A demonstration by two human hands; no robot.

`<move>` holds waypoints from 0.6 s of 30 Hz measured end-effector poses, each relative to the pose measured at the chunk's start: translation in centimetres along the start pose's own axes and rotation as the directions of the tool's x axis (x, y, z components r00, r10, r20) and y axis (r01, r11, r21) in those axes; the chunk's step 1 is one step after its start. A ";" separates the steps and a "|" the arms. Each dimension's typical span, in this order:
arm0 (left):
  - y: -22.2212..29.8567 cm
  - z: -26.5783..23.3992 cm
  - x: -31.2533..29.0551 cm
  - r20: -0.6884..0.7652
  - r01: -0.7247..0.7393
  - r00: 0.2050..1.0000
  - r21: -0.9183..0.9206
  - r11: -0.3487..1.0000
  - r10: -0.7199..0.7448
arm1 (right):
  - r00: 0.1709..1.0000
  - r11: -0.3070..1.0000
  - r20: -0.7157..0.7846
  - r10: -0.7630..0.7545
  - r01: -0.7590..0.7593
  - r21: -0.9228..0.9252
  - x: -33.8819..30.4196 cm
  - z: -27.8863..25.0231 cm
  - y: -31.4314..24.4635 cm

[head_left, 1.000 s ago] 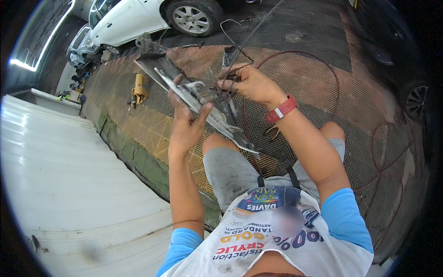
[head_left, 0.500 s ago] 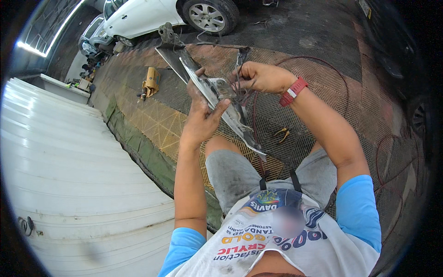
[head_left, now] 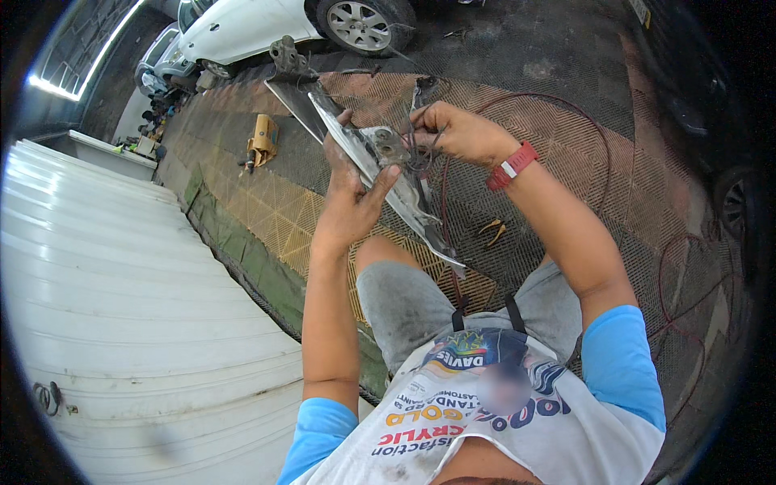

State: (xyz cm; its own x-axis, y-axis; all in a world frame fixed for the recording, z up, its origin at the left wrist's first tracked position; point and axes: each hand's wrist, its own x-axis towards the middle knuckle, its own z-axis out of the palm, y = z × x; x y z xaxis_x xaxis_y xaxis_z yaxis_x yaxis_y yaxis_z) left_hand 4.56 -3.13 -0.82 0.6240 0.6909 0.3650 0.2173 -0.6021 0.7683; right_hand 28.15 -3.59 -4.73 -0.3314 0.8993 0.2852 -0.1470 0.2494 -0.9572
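Note:
A long grey metal rail assembly with a bracket at its far end is held up in front of me over my knees. My left hand grips it from below near the middle, thumb across the rail. At the small mechanism on the rail, my right hand, with a red wristband, pinches thin dark cables. The rail's lower tip points toward my right knee.
Pliers with orange handles lie on the metal grating floor. A yellow tool lies to the left. A white corrugated panel fills the left side. A white car is parked ahead. A red hose loops over the floor.
The view has shifted, so the rail and both hands sit more central. My hands keep their hold on the rail and cables.

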 end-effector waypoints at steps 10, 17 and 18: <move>-0.6 -0.3 -0.3 -0.041 -0.082 0.996 0.074 0.994 0.085 | 0.996 0.996 0.055 -0.066 0.062 0.064 0.6 1.1 0.1; -2.6 3.0 -2.1 -0.530 -0.146 0.798 0.290 0.946 0.286 | 0.997 0.969 -0.075 0.029 -0.010 0.246 0.5 2.6 1.0; -3.0 3.8 -2.2 -0.541 -0.094 0.816 0.226 0.970 0.205 | 0.992 0.961 -0.116 0.041 -0.007 0.277 0.1 2.9 1.8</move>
State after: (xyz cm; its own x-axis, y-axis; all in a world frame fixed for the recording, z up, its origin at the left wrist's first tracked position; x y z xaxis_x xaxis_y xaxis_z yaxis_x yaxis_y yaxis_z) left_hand 5.40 -4.34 -5.87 0.1477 0.6565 0.7397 0.3211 -0.7392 0.5920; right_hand 25.13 -4.07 -6.29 -0.2264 0.9445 0.2379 -0.3969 0.1336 -0.9081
